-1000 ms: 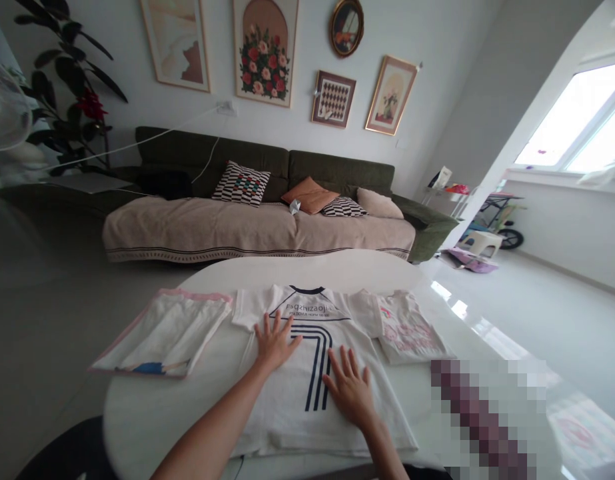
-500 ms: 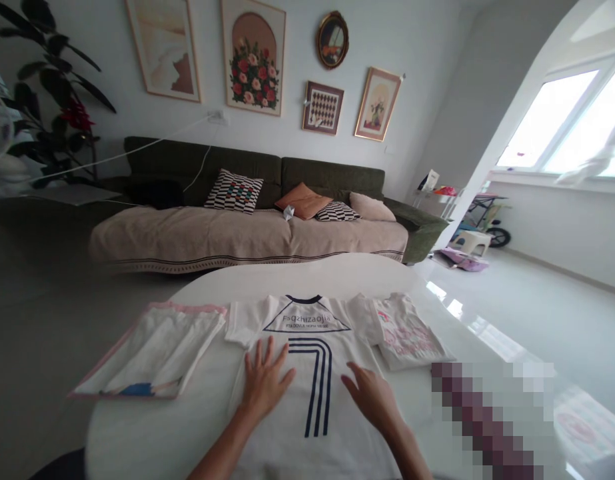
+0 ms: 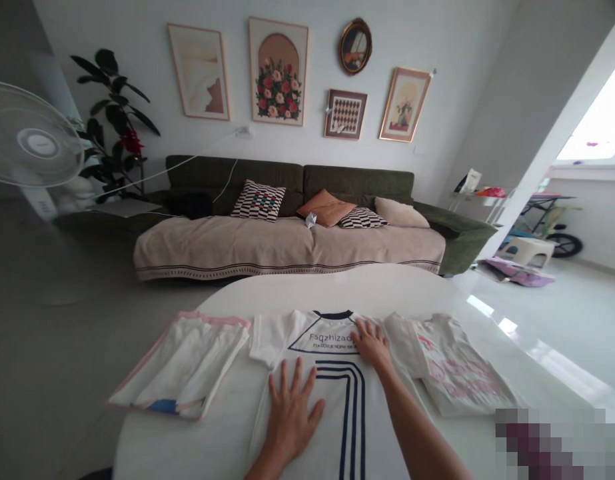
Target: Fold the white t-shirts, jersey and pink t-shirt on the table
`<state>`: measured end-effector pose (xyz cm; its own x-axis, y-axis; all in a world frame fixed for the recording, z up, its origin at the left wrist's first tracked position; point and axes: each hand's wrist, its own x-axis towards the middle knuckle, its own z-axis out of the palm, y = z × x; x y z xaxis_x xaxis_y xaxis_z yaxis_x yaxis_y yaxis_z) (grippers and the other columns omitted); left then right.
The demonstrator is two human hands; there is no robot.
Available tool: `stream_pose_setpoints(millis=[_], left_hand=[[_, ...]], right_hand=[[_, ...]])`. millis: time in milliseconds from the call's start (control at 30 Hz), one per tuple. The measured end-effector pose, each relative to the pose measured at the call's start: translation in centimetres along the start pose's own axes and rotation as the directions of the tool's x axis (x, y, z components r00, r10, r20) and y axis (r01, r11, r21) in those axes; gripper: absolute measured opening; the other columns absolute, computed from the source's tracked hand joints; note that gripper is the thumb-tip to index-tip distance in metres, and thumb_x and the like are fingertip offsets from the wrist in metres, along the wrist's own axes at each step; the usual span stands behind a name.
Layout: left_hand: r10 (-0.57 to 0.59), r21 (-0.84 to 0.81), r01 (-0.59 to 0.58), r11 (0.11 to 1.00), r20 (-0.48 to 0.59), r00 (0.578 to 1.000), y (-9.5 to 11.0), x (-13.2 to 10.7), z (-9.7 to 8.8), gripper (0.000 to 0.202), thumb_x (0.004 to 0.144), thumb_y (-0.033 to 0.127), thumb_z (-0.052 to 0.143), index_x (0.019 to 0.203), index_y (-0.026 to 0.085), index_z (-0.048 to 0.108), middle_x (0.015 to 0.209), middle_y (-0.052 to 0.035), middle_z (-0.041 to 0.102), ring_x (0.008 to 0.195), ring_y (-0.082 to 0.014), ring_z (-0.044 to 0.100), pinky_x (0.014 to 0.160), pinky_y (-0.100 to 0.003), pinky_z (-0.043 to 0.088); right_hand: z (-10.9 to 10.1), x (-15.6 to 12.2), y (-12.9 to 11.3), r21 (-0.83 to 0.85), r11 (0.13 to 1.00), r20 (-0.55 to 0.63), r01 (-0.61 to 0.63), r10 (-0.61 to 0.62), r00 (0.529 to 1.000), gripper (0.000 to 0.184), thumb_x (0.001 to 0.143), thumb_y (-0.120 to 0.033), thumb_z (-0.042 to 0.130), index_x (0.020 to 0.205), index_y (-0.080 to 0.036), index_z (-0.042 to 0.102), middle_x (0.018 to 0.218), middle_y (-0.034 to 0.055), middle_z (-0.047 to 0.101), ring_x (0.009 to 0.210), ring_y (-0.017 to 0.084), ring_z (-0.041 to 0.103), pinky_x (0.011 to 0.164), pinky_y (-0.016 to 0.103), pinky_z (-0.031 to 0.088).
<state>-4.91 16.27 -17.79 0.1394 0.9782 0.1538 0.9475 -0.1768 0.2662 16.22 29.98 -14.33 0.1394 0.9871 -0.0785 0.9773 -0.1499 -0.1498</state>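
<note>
A white T-shirt (image 3: 327, 400) with dark blue stripes and lettering lies spread flat on the white table, its dark collar toward the sofa. My left hand (image 3: 293, 410) rests on its front, left of the stripes, with fingers spread. Farther up, my right hand (image 3: 371, 343) lies on the chest near the right shoulder, covering the end of the lettering; its fingers are stretched out. To the left is a folded white garment (image 3: 187, 360) with pink edging. A folded white shirt (image 3: 462, 367) with pink print lies on the right, touching the T-shirt's right sleeve.
The white table (image 3: 367, 283) has a rounded far edge. Beyond it stands a green sofa (image 3: 357, 177) with a beige cover and cushions. A white fan (image 3: 37, 143) is at left. A blurred patch (image 3: 552, 443) hides the lower right corner.
My right hand has moved up the T-shirt from beside the stripes to the chest lettering. My left hand stays spread on the front. The camera view has turned left.
</note>
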Motion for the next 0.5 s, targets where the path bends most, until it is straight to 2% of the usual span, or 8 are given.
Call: stream_pose_setpoints(millis=[67, 100, 200, 267, 367, 500], left_hand=[[0.003, 0.005, -0.003, 1.000, -0.002, 1.000, 0.0, 0.0, 0.1, 0.057, 0.085, 0.055, 0.031, 0.137, 0.042, 0.014, 0.150, 0.0044, 0.012, 0.136, -0.0350, 0.004, 0.104, -0.062, 0.004], [0.001, 0.004, -0.001, 1.000, -0.002, 1.000, 0.0, 0.0, 0.2, 0.057, 0.085, 0.054, 0.032, 0.137, 0.042, 0.013, 0.150, 0.0044, 0.012, 0.136, -0.0351, 0.004, 0.104, -0.062, 0.004], [-0.005, -0.007, 0.005, 1.000, 0.005, 1.000, -0.1, 0.1, 0.3, 0.056, 0.086, 0.055, 0.030, 0.138, 0.042, 0.014, 0.151, 0.0039, 0.011, 0.136, -0.0357, 0.001, 0.104, -0.063, 0.002], [-0.002, -0.011, 0.002, 1.000, 0.012, 1.000, -0.2, 0.2, 0.5, 0.057, 0.085, 0.056, 0.029, 0.138, 0.041, 0.014, 0.151, 0.0032, 0.011, 0.136, -0.0366, 0.001, 0.104, -0.064, 0.002], [0.002, 0.004, -0.002, 1.000, 0.007, 1.000, -0.3, 0.3, 0.7, 0.058, 0.085, 0.056, 0.031, 0.138, 0.041, 0.015, 0.151, 0.0022, 0.012, 0.135, -0.0382, 0.003, 0.102, -0.066, 0.003], [0.008, 0.015, -0.008, 1.000, -0.015, 1.000, -0.3, 0.4, 0.8, 0.060, 0.084, 0.055, 0.035, 0.138, 0.043, 0.013, 0.151, 0.0030, 0.011, 0.136, -0.0377, 0.006, 0.102, -0.066, 0.009]], right_hand=[[0.0, 0.2, -1.9, 0.005, 1.000, -0.018, 0.014, -0.014, 1.000, 0.058, 0.090, -0.044, 0.019, 0.142, -0.018, 0.018, 0.148, 0.0172, 0.016, 0.135, 0.034, 0.011, 0.098, 0.061, 0.018], [0.2, 0.1, -3.4, 0.008, 0.998, -0.024, 0.059, -0.058, 0.998, 0.058, 0.090, -0.045, 0.020, 0.142, -0.019, 0.018, 0.149, 0.0158, 0.012, 0.136, 0.033, 0.008, 0.099, 0.060, 0.014], [1.7, -0.9, -8.2, 0.028, 0.964, 0.010, 0.264, -0.264, 0.964, 0.057, 0.088, -0.052, 0.027, 0.140, -0.029, 0.022, 0.151, 0.0027, 0.010, 0.137, 0.024, 0.002, 0.105, 0.050, 0.009], [2.8, -1.1, -10.8, 0.050, 0.943, 0.043, 0.328, -0.331, 0.943, 0.062, 0.086, -0.056, 0.027, 0.141, -0.028, 0.020, 0.151, 0.0017, 0.013, 0.137, 0.023, 0.003, 0.106, 0.050, 0.009], [3.6, -0.1, -12.7, 0.069, 0.955, 0.050, 0.290, -0.293, 0.955, 0.064, 0.087, -0.057, 0.019, 0.143, -0.025, 0.012, 0.151, 0.0056, 0.010, 0.137, 0.029, -0.002, 0.102, 0.060, 0.005], [3.0, 2.4, -13.0, 0.094, 0.965, 0.073, 0.243, -0.250, 0.966, 0.059, 0.088, -0.057, 0.019, 0.141, -0.032, 0.017, 0.152, 0.0045, 0.009, 0.136, 0.032, -0.002, 0.098, 0.065, 0.008]])
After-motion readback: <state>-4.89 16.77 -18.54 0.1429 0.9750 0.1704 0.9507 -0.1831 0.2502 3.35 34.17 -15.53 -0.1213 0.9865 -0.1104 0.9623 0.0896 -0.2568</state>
